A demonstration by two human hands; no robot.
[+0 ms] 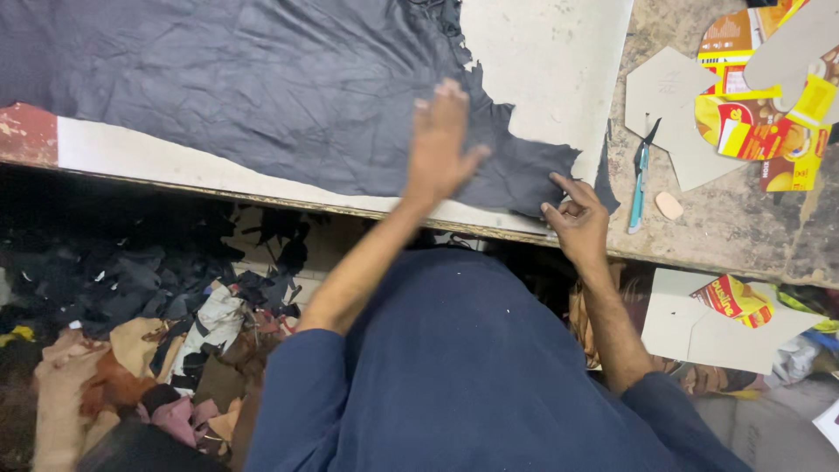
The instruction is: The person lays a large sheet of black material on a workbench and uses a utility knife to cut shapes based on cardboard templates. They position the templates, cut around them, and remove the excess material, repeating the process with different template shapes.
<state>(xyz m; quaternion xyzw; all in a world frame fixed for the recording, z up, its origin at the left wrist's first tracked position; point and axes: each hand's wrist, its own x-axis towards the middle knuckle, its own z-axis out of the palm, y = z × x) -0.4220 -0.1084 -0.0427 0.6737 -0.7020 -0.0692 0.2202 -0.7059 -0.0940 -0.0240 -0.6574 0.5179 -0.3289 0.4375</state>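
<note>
Looks like early days here: left hand (440, 144) is spread flat smoothing the dark leather hide (262, 87), right hand (574, 218) pinches its ragged edge, and the cutting knife (640, 179) sits untouched nearby.

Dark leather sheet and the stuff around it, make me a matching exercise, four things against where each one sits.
1. dark leather sheet
2. teal-handled knife
3. yellow and red cartons
4. leather scraps

A. on the floor, below the bench edge
B. spread over the pale board, under the left hand
C. far right of the bench, on grey templates
D. just right of the right hand

Pairs: 1-B, 2-D, 3-C, 4-A
</note>
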